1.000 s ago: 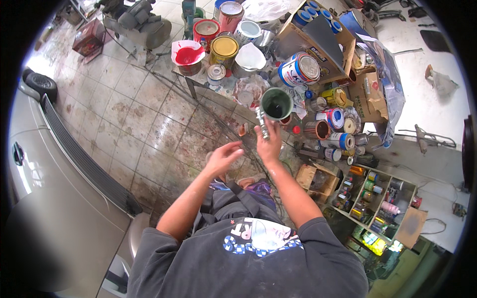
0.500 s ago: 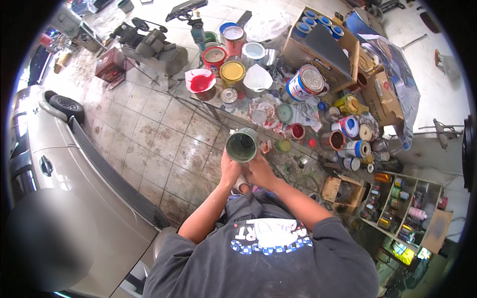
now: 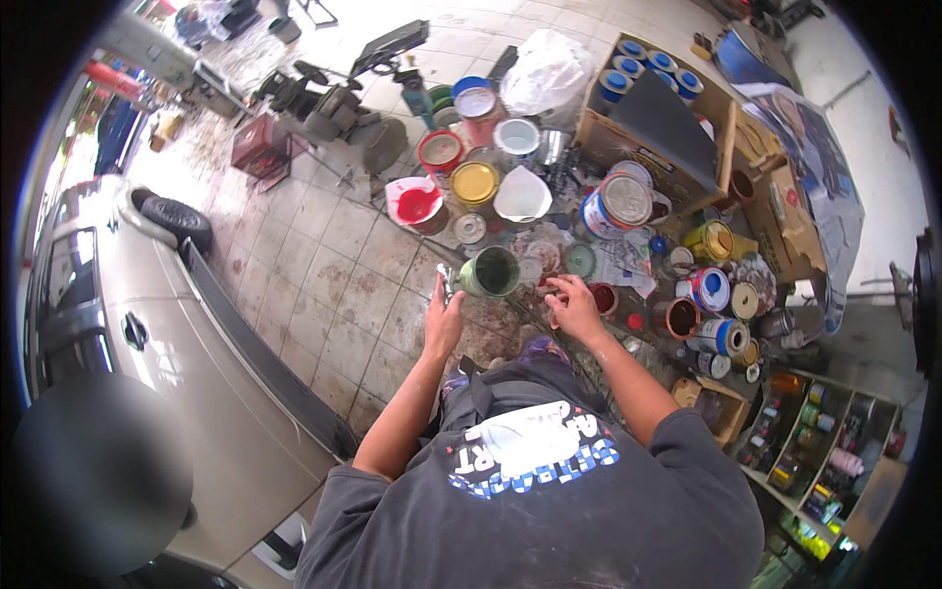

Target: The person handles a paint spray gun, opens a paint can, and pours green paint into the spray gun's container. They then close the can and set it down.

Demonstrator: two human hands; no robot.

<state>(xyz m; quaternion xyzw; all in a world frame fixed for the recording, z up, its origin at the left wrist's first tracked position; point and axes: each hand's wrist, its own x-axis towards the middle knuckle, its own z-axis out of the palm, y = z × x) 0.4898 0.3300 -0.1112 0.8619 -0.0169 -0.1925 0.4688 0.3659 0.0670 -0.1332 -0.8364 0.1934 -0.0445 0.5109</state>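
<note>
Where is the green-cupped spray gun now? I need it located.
Head view, centre: the green-cupped spray gun is held up in the left hand, before the paint cans.

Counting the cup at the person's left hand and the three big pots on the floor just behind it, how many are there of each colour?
green cup: 1
red pot: 1
yellow pot: 1
white pot: 1
Total: 4

Vehicle paint workshop. Indicators: open paint cans crowded on a stained tile floor, a car body, a loose tyre, shelves of small bottles.
</note>
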